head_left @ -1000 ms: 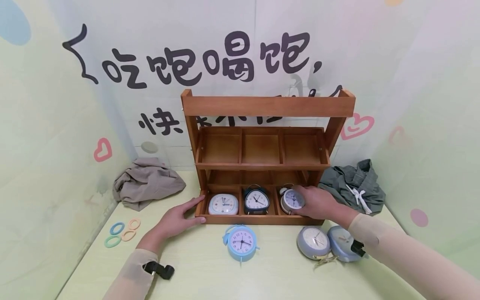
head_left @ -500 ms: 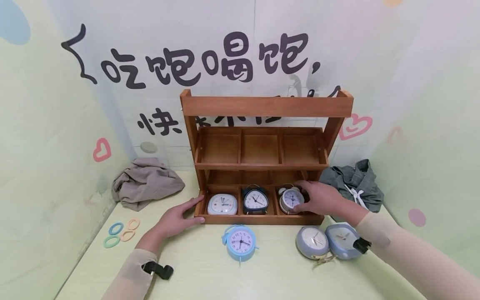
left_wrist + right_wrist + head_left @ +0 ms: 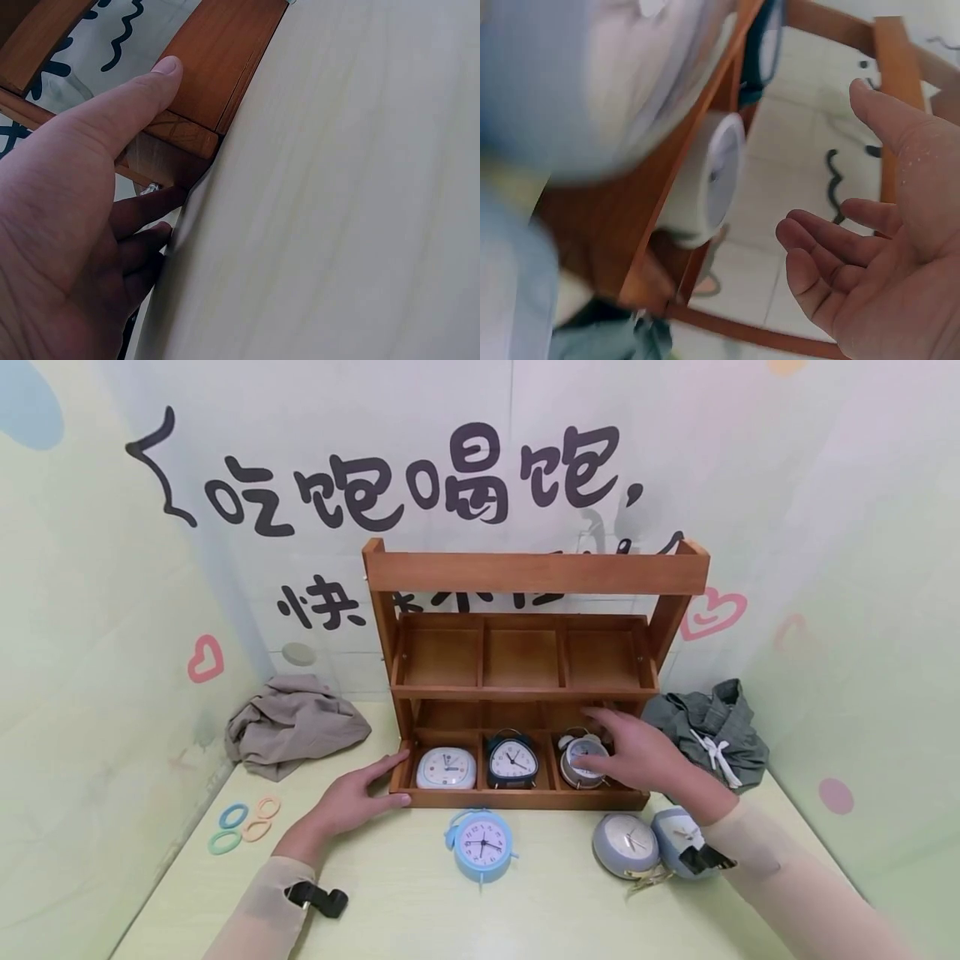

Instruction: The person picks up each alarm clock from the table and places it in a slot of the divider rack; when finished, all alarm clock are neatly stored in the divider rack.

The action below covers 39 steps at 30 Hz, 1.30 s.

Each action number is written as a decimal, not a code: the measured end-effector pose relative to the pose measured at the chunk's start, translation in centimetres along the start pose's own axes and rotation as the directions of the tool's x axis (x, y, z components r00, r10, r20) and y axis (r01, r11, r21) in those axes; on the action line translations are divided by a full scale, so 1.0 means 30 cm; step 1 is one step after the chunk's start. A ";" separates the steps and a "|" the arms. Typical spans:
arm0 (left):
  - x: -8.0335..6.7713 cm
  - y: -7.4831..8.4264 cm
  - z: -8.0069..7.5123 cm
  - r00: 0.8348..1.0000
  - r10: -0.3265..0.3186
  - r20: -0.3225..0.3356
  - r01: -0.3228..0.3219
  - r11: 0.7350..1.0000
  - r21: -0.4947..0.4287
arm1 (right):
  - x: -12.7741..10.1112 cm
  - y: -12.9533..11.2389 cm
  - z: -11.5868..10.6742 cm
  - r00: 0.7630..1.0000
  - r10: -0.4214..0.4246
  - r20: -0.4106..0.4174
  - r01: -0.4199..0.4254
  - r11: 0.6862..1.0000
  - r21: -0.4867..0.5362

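My left hand (image 3: 352, 797) holds the front left corner of a brown wooden shelf rack (image 3: 517, 800). In the left wrist view its thumb lies on the front board (image 3: 217, 67), fingers against the side. My right hand (image 3: 648, 756) hovers at the lower right compartment, fingers spread and holding nothing. Its thumb overlaps a silver twin-bell alarm clock (image 3: 582, 748) standing there; in the right wrist view a gap shows between the fingers and this clock (image 3: 724, 169). A dark triangular alarm clock (image 3: 513, 760) fills the middle compartment, a white rounded clock (image 3: 447, 768) the left one.
On the table (image 3: 390, 902) before the rack lie a light-blue alarm clock (image 3: 483, 845) and two grey-blue clocks, one round (image 3: 626, 843), one squarish (image 3: 675, 831). Coloured rings (image 3: 234, 816) lie left. A beige cloth (image 3: 296, 727) and dark-grey cloth (image 3: 705, 731) flank the rack.
My right hand has let go of the silver alarm clock and opened out, its fingers rising above it. The clock stays in the right compartment. The left hand keeps its place.
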State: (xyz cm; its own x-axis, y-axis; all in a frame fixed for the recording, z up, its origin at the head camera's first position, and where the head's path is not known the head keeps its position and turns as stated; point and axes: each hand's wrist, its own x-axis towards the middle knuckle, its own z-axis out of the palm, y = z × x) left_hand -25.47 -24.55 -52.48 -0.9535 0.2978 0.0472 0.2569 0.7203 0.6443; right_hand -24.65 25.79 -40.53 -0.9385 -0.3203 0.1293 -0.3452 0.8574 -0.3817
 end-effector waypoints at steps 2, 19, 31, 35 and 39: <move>0.001 0.001 0.000 1.000 0.002 -0.003 -0.002 1.000 0.000 | -0.010 -0.021 0.006 1.000 0.004 -0.002 -0.004 0.999 0.037; 0.003 0.001 -0.003 1.000 -0.001 -0.003 0.001 1.000 0.009 | -0.093 -0.221 0.090 0.996 -0.094 -0.001 0.094 0.984 0.150; 0.003 -0.005 0.001 1.000 -0.005 0.002 0.005 1.000 0.010 | -0.105 -0.296 0.203 0.976 -0.201 0.081 0.181 0.961 0.207; 0.002 -0.002 0.000 1.000 -0.005 -0.001 0.005 1.000 0.012 | -0.105 -0.313 0.240 0.967 -0.221 0.125 0.195 0.962 0.192; 0.000 0.003 -0.001 1.000 -0.008 -0.001 0.008 1.000 0.009 | -0.104 -0.321 0.273 0.962 -0.208 0.178 0.174 0.967 0.187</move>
State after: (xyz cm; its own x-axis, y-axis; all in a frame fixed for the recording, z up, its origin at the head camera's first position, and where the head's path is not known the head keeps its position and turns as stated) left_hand -25.46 -24.51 -52.40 -0.9558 0.2908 0.0428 0.2501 0.7282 0.6381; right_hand -18.29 15.23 -44.76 -0.8290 -0.5577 0.0409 -0.4951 0.6981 -0.5173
